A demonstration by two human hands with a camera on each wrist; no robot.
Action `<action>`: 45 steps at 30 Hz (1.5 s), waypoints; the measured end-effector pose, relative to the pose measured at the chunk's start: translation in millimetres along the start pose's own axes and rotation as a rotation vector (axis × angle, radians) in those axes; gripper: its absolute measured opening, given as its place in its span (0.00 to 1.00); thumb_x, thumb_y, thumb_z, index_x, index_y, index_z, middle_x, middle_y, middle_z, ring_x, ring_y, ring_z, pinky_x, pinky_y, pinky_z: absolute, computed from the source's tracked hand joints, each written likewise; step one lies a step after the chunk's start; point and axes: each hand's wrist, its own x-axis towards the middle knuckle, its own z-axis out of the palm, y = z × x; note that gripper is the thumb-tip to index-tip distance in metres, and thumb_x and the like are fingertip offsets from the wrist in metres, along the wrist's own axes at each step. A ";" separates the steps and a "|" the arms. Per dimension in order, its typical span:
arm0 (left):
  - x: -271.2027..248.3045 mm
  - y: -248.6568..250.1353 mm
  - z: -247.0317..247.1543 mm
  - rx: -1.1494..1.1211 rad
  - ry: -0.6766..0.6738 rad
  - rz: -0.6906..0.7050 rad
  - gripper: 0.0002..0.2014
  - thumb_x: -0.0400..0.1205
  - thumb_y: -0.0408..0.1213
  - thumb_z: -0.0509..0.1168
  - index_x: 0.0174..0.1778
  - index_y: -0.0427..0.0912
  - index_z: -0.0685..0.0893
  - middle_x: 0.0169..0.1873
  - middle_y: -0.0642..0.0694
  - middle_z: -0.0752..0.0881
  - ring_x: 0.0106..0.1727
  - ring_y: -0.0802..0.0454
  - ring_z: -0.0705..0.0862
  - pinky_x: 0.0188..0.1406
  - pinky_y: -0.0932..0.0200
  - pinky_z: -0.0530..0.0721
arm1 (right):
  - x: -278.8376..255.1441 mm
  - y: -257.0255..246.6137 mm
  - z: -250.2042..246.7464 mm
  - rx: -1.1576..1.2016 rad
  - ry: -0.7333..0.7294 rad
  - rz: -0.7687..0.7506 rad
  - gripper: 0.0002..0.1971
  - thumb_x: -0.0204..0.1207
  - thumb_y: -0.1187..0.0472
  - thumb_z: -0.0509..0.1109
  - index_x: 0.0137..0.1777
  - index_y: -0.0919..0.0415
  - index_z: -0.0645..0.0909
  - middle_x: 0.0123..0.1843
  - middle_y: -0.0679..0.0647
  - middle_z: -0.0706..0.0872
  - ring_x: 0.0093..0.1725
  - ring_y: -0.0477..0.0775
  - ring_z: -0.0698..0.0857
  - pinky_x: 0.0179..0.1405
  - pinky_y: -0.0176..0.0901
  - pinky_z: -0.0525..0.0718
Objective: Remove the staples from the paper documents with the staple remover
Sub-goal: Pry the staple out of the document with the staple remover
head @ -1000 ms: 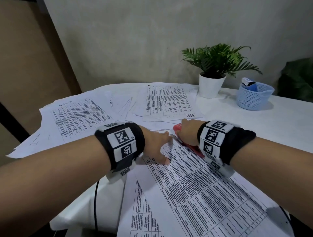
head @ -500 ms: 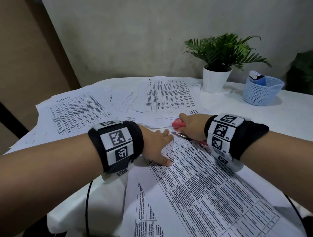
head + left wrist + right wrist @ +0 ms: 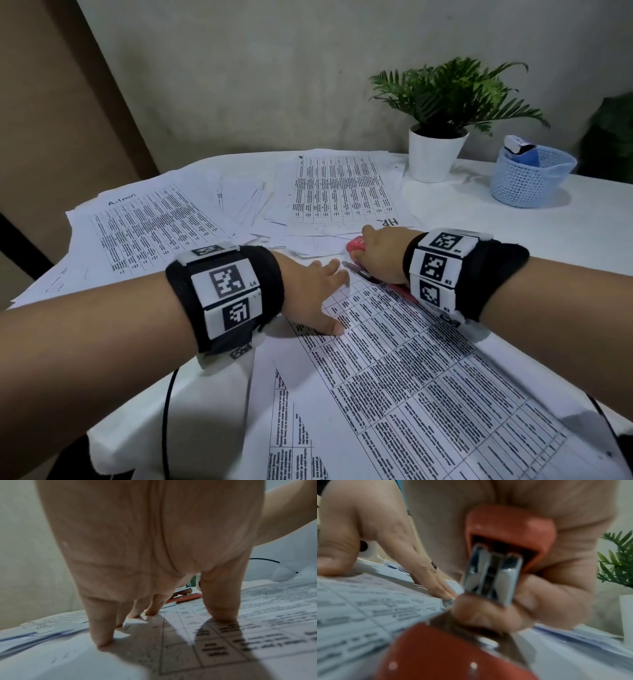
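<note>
Stapled document corner under work: left hand pins, right hand applies remover.

At centre left of the head view the left hand (image 3: 308,291) lies flat, fingers (image 3: 102,632) straight and spread, pressing the printed document (image 3: 411,370) onto the desk (image 3: 565,233). Just right of those fingertips, at frame centre, the right hand (image 3: 380,253) is clenched around the red staple remover (image 3: 356,247); its steel tip (image 3: 352,267) points left toward the sheet's top corner. Judged: the staple sits at that corner, between the two hands, nearer the right. It is not clearly resolved in any view. The remover's long axis runs roughly along the page's top edge. Both wrists are low, forearms converging. Loose sheets (image 3: 147,226) lie in the upper left.
</note>
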 end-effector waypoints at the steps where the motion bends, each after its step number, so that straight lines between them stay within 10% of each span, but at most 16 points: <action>1: -0.3 0.1 0.3 -0.004 0.003 0.002 0.44 0.82 0.61 0.55 0.83 0.43 0.37 0.83 0.44 0.34 0.85 0.45 0.44 0.80 0.38 0.58 | -2.0 -0.2 -0.9 -0.027 -0.010 -0.001 0.22 0.88 0.52 0.46 0.75 0.65 0.62 0.70 0.64 0.71 0.69 0.63 0.75 0.67 0.53 0.75; 11: -2.9 -0.2 1.6 -0.026 0.025 0.007 0.43 0.83 0.60 0.55 0.84 0.42 0.39 0.83 0.44 0.35 0.84 0.44 0.47 0.77 0.37 0.63 | 14.5 -6.1 1.5 -0.198 -0.019 -0.067 0.18 0.85 0.58 0.52 0.71 0.65 0.69 0.62 0.63 0.74 0.57 0.62 0.80 0.44 0.47 0.73; 21: -4.9 -0.8 -0.8 -0.052 -0.043 -0.041 0.43 0.82 0.63 0.52 0.82 0.51 0.32 0.81 0.42 0.31 0.84 0.47 0.48 0.79 0.37 0.58 | 21.5 6.7 4.9 0.119 0.064 -0.016 0.21 0.85 0.47 0.51 0.69 0.60 0.64 0.57 0.60 0.83 0.47 0.57 0.76 0.47 0.45 0.73; 33: 1.3 -5.2 4.2 -0.054 -0.012 -0.028 0.44 0.81 0.64 0.53 0.82 0.52 0.32 0.82 0.43 0.31 0.85 0.48 0.43 0.79 0.36 0.59 | 24.4 8.7 3.0 0.179 0.080 0.028 0.23 0.87 0.48 0.44 0.71 0.62 0.69 0.67 0.61 0.77 0.64 0.60 0.76 0.59 0.46 0.73; 41: 3.5 -3.5 -2.0 -0.076 -0.018 -0.035 0.46 0.81 0.62 0.57 0.81 0.53 0.31 0.82 0.41 0.32 0.84 0.45 0.50 0.79 0.40 0.61 | 31.2 14.8 3.6 0.180 0.087 0.012 0.27 0.85 0.45 0.46 0.58 0.66 0.78 0.56 0.62 0.84 0.50 0.58 0.80 0.48 0.44 0.73; 45: 7.2 -4.5 -7.5 -0.056 -0.028 -0.052 0.46 0.79 0.63 0.59 0.82 0.54 0.36 0.83 0.41 0.35 0.76 0.39 0.70 0.73 0.38 0.70 | 30.6 16.5 0.7 0.161 0.063 -0.027 0.27 0.86 0.45 0.45 0.59 0.66 0.78 0.56 0.63 0.84 0.52 0.58 0.81 0.48 0.43 0.72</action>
